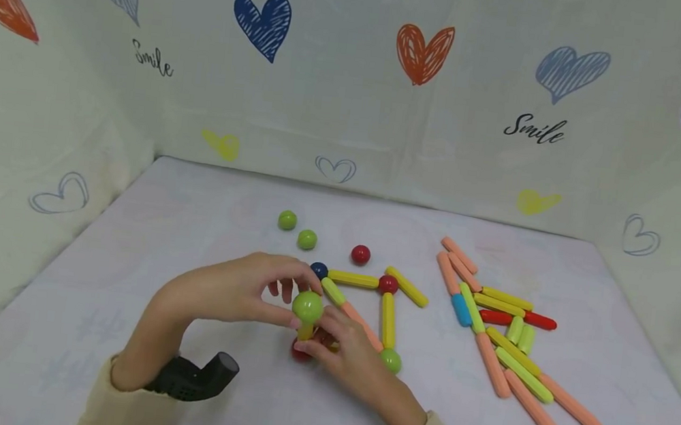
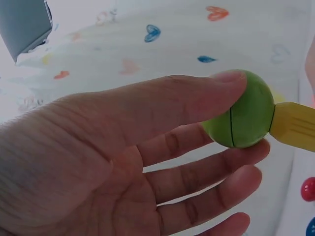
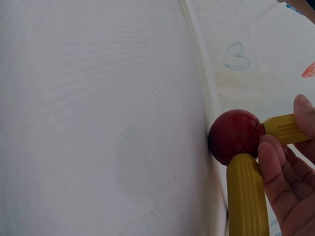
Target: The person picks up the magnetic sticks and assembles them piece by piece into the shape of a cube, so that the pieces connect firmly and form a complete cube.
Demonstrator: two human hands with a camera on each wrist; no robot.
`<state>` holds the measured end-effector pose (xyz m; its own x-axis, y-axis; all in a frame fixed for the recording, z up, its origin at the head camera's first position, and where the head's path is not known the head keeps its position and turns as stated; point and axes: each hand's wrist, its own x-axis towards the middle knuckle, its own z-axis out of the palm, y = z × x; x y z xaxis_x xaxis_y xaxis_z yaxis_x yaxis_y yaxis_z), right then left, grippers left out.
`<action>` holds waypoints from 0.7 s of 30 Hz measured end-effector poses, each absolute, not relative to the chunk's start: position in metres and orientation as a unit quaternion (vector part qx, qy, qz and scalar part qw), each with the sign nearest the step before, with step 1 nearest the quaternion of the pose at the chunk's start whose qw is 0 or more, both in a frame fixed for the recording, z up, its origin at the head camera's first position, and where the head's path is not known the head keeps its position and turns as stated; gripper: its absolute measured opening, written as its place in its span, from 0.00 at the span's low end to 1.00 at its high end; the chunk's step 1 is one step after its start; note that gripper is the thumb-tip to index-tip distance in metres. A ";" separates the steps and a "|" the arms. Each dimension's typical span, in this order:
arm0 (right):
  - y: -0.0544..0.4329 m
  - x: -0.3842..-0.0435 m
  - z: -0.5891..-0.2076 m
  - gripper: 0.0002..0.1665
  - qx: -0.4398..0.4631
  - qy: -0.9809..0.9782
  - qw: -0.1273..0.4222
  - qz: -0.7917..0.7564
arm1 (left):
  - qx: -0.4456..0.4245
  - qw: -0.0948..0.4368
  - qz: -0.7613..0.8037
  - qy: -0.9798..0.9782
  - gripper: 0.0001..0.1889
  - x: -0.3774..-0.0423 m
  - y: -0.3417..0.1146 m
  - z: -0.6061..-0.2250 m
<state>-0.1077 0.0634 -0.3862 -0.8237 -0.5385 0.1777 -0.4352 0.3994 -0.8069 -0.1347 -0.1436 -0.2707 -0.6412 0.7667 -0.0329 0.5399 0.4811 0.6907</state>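
Observation:
My left hand [image 1: 235, 288] pinches a green ball [image 2: 253, 113] between thumb and fingertips. From that ball a yellow rod [image 2: 295, 127] runs down to a red ball [image 3: 235, 136] at the tabletop. My right hand [image 1: 354, 354] holds this upright yellow rod just above the red ball. A second yellow rod [image 3: 247, 196] also joins the red ball; in the head view the right hand mostly hides it. Behind the hands lies a flat frame of rods, with a blue ball [image 1: 319, 270], another red ball [image 1: 388, 284] and a green ball [image 1: 391, 360] at its corners.
Two loose green balls [image 1: 307, 239] and a loose red ball [image 1: 360, 254] lie farther back. On the right is a pile of orange rods [image 1: 492, 365], yellow, lime, red and blue pieces. A white cloth wall [image 1: 339, 103] with printed hearts rises behind the table.

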 end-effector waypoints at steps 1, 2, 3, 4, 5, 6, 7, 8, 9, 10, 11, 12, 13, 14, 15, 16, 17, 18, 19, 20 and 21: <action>0.064 -0.108 -0.386 0.15 -0.291 0.834 0.057 -0.465 | 0.382 0.171 0.331 0.846 0.17 -0.134 -0.143 -0.271; 0.064 -0.108 -0.387 0.15 -0.290 0.834 0.057 -0.466 | 0.375 0.169 0.330 0.850 0.17 -0.134 -0.142 -0.271; 0.064 -0.108 -0.387 0.15 -0.291 0.832 0.056 -0.468 | 0.370 0.166 0.328 0.853 0.17 -0.133 -0.141 -0.271; 0.064 -0.108 -0.388 0.15 -0.295 0.831 0.054 -0.469 | 0.367 0.160 0.325 0.857 0.18 -0.131 -0.141 -0.271; 0.064 -0.108 -0.388 0.15 -0.297 0.829 0.052 -0.471 | 0.363 0.156 0.321 0.861 0.18 -0.129 -0.140 -0.271; 0.064 -0.108 -0.389 0.15 -0.301 0.827 0.049 -0.472 | 0.361 0.149 0.318 0.864 0.18 -0.127 -0.139 -0.271; 0.065 -0.108 -0.390 0.15 -0.304 0.826 0.045 -0.473 | 0.360 0.142 0.315 0.867 0.18 -0.126 -0.138 -0.271; 0.065 -0.108 -0.390 0.15 -0.304 0.825 0.043 -0.474 | 0.358 0.134 0.311 0.870 0.18 -0.124 -0.136 -0.272; 0.066 -0.108 -0.390 0.15 -0.306 0.824 0.041 -0.475 | 0.359 0.125 0.308 0.872 0.18 -0.123 -0.135 -0.272; 0.066 -0.107 -0.391 0.15 -0.306 0.824 0.041 -0.476 | 0.358 0.117 0.306 0.874 0.17 -0.122 -0.133 -0.273; 0.066 -0.107 -0.390 0.15 -0.304 0.823 0.043 -0.478 | 0.356 0.107 0.305 0.877 0.16 -0.121 -0.131 -0.274; 0.066 -0.107 -0.390 0.15 -0.303 0.823 0.044 -0.479 | 0.356 0.095 0.303 0.879 0.15 -0.120 -0.130 -0.276; 0.066 -0.108 -0.389 0.14 -0.302 0.822 0.045 -0.480 | 0.352 0.084 0.303 0.882 0.15 -0.119 -0.128 -0.277; 0.065 -0.108 -0.389 0.15 -0.302 0.822 0.046 -0.481 | 0.349 0.073 0.302 0.884 0.16 -0.117 -0.127 -0.279; 0.065 -0.108 -0.389 0.15 -0.303 0.821 0.046 -0.482 | 0.346 0.061 0.302 0.886 0.16 -0.116 -0.126 -0.282; 0.065 -0.109 -0.388 0.15 -0.305 0.820 0.046 -0.483 | 0.341 0.047 0.301 0.889 0.16 -0.114 -0.125 -0.285; 0.065 -0.109 -0.388 0.16 -0.307 0.819 0.045 -0.483 | 0.337 0.029 0.299 0.892 0.17 -0.112 -0.124 -0.289; 0.065 -0.109 -0.388 0.16 -0.309 0.817 0.043 -0.484 | 0.334 0.009 0.299 0.894 0.17 -0.110 -0.123 -0.294; 0.065 -0.110 -0.388 0.17 -0.311 0.816 0.041 -0.485 | 0.330 -0.013 0.300 0.895 0.18 -0.108 -0.121 -0.298; 0.066 -0.110 -0.388 0.19 -0.312 0.815 0.040 -0.486 | 0.327 -0.036 0.304 0.894 0.19 -0.107 -0.120 -0.304; 0.066 -0.110 -0.388 0.19 -0.312 0.815 0.040 -0.486 | 0.324 -0.060 0.308 0.893 0.20 -0.105 -0.119 -0.309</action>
